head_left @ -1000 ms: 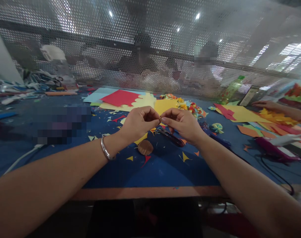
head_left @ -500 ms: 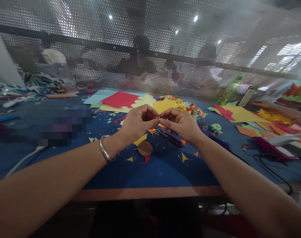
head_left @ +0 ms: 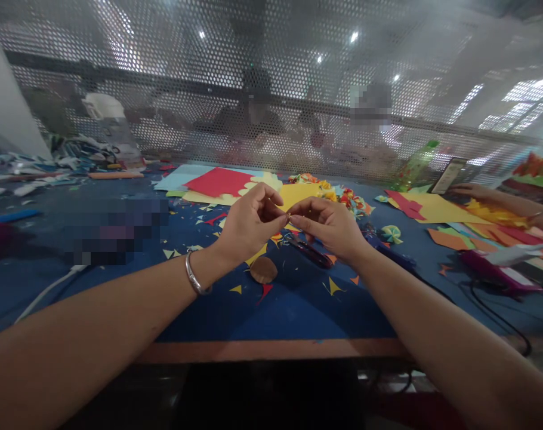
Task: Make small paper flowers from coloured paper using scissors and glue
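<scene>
Above the blue tabletop, my left hand (head_left: 252,222) and my right hand (head_left: 327,228) meet fingertip to fingertip. Both pinch at a tiny, yellowish bit; its kind is too small to make out. Scissors (head_left: 311,251) with dark handles lie just below my right hand. A round brown disc (head_left: 263,270) rests on the table below my left hand. Behind my hands are a red paper sheet (head_left: 218,181), a yellow paper sheet (head_left: 301,196) and a heap of colourful curled paper pieces (head_left: 349,200).
Paper scraps (head_left: 333,286) are strewn over the table (head_left: 271,322). A purple glue gun (head_left: 499,272) with a cable lies right. Another person's hand (head_left: 472,191) is near yellow paper. A clear bottle (head_left: 119,137) stands left, a green-capped bottle (head_left: 417,164) right, before a perforated metal screen (head_left: 186,119).
The view has shifted slightly, so the table things sit a little further right. My hands stay together, fingertips still pinched, with only a small shift of the fingers.
</scene>
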Tool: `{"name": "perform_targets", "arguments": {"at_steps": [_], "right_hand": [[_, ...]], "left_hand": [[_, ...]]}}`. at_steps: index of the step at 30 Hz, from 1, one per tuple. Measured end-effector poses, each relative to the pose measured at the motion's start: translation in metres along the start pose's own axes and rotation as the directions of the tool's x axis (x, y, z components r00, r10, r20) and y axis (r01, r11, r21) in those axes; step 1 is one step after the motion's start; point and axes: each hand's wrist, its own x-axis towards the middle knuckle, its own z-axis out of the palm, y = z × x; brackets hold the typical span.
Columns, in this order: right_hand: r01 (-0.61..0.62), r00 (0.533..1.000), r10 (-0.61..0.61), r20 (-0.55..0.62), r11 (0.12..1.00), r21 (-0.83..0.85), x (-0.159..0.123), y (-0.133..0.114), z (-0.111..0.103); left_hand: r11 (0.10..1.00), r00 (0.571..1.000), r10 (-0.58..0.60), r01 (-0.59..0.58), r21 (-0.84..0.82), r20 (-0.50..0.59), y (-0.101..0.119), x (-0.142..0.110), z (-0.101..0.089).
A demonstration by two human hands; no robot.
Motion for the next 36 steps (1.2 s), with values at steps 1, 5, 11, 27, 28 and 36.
{"name": "perform_targets", "arguments": {"at_steps": [1,5,11,27,28,36], "right_hand": [[0.006,1.000,-0.006,0.002,1.000,0.001,0.0000,0.0009,0.0002],[0.032,0.999,-0.032,0.009,0.999,-0.007,-0.0001,0.0047,0.0007],[0.076,0.997,-0.077,-0.011,0.994,-0.072,-0.0014,0.0048,0.0011],[0.162,0.984,-0.171,-0.050,0.977,-0.142,-0.0017,0.0055,0.0029],[0.159,0.985,-0.167,-0.047,0.977,-0.139,-0.0017,0.0053,0.0027],[0.054,0.998,-0.055,-0.026,0.998,-0.022,-0.0013,0.0035,0.0032]], "left_hand": [[1.000,1.000,0.004,-0.004,0.010,-0.008,0.0005,-0.0003,0.0000],[0.995,0.999,0.031,-0.031,0.094,-0.005,0.0010,-0.0023,-0.0004],[0.975,0.996,0.093,-0.093,0.201,0.008,0.0004,-0.0049,0.0001],[0.869,0.983,0.169,-0.184,0.459,0.073,0.0078,-0.0089,0.0020],[0.874,0.984,0.165,-0.179,0.451,0.072,0.0072,-0.0088,0.0020],[0.991,0.998,-0.034,0.026,0.130,0.062,0.0009,-0.0054,0.0000]]}}
